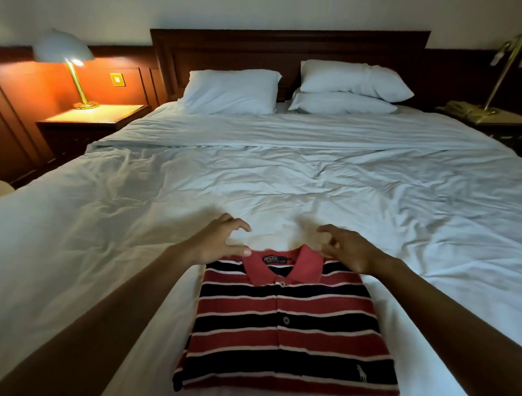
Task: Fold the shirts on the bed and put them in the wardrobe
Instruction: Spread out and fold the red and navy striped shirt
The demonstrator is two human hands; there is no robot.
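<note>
left hand (219, 241) fingers loosely spread, empty, thumb at collar | folded striped shirt (285, 323) flat on bed (372, 201) between the 2 hands | right hand (349, 248) half-curled, empty | likely best: slide palms under sides, lift level

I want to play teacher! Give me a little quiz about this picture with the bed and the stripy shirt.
1. True or false: the shirt lies folded on the bed.
2. How many pillows are at the head of the bed? A) two B) three C) five
3. Fill in the gap: the lit lamp stands on the person's ____ side.
Key: 1 true; 2 B; 3 left.
</note>
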